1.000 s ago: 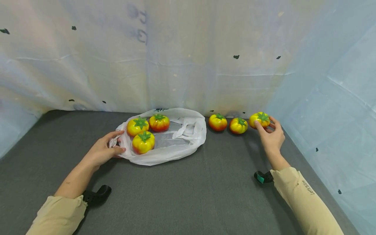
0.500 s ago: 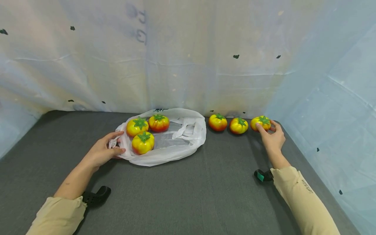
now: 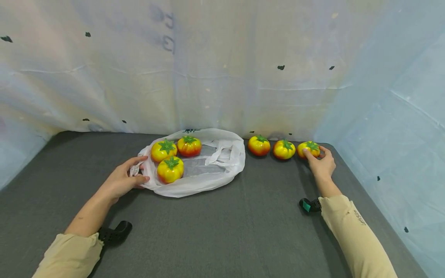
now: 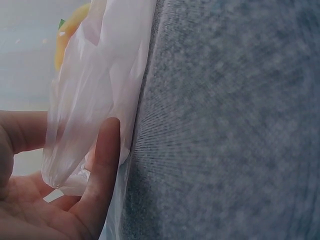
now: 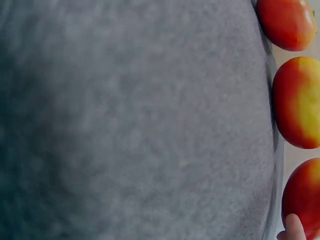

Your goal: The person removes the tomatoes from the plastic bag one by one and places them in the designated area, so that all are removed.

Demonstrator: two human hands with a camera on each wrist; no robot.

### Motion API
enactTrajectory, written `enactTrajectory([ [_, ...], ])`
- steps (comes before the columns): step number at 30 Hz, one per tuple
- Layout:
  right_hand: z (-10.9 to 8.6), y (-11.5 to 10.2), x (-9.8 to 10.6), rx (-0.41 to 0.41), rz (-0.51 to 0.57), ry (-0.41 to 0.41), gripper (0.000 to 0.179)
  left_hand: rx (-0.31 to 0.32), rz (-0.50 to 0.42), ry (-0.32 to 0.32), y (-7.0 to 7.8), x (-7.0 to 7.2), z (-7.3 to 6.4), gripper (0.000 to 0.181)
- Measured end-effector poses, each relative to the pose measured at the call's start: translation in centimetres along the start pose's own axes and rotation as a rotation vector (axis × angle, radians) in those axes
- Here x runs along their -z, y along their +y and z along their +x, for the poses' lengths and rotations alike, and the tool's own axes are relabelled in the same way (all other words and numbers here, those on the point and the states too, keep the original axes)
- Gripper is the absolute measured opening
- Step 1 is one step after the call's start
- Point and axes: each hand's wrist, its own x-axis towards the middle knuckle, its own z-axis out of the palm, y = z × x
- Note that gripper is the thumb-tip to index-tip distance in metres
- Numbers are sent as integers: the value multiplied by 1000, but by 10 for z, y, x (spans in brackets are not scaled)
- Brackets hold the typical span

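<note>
At the right end of a row on the grey table, my right hand [image 3: 321, 165] grips a glossy yellow-red tomato [image 3: 309, 148] with a green star-shaped top. In the right wrist view, one fingertip [image 5: 295, 227] touches the red side of that tomato [image 5: 302, 192]. To its left sit two more, a middle tomato [image 3: 284, 149] and a left tomato [image 3: 259, 145]. My left hand [image 3: 121, 178] holds the left end of a white plastic bag [image 3: 194, 188], its film between thumb and fingers in the left wrist view. Three tomatoes [image 3: 170, 170] lie inside the bag's wide mouth, toward the left.
A plastic-sheeted wall [image 3: 222, 77] rises right behind the bag and the row. Another sheeted wall [image 3: 393, 135] borders the table's right side. The bag's loose handle [image 3: 219, 152] lies folded in its right half. Grey tabletop [image 3: 222, 235] stretches in front.
My right hand has lowered its tomato from slightly above the table to the row's end, moving slightly rightward. The left hand and the bag have stayed put.
</note>
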Motion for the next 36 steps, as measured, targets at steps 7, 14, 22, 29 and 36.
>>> enactTrajectory([
  [7,2,2,1,-20,-21,-66,79,-5,-10,-5,0,0,0,75],
  [14,2,2,1,-3,-11,-93,80,-10,-6,-6,1,1,-1,74],
  [22,5,1,3,13,-59,-104,79,-12,-4,-6,2,0,-2,74],
  [29,4,3,6,24,-68,-114,82,-4,3,-3,3,0,-2,74],
  [36,0,2,11,28,-72,-131,85,-8,4,-4,3,1,-2,74],
])
